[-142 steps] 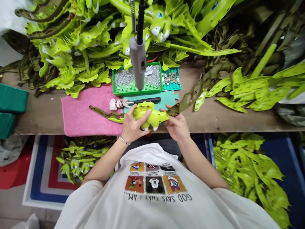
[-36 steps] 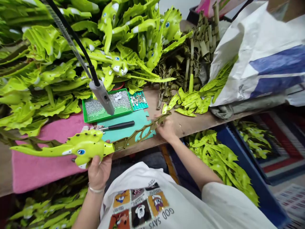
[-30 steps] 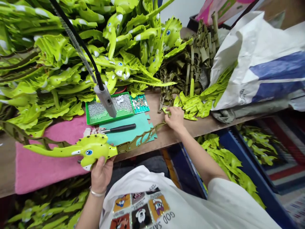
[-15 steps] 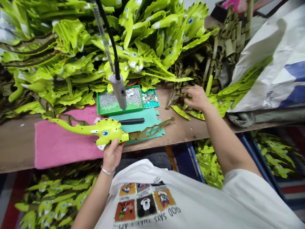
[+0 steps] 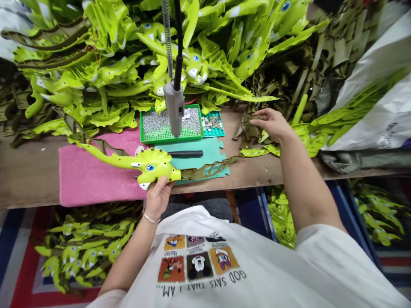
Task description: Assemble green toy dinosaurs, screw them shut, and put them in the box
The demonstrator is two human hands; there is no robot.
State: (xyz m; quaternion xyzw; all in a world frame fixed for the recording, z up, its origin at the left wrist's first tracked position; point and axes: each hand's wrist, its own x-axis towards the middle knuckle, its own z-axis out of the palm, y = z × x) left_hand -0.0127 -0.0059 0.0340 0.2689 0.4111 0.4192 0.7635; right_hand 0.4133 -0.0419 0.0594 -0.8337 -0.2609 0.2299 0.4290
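Moved up from tabletop edge [image 5: 38,179] to olive strips [image 5: 248,128] — right hand [image 5: 272,124], open, fingering them; left hand [image 5: 159,196] gripping green dinosaur toy [image 5: 150,164] over pink towel [image 5: 86,179], steadying it.

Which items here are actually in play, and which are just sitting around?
In play:
left hand gripping the dinosaur head
right hand on the olive strips

Sitting around:
hanging tool
green tray
black-handled tool
pink towel
white bag
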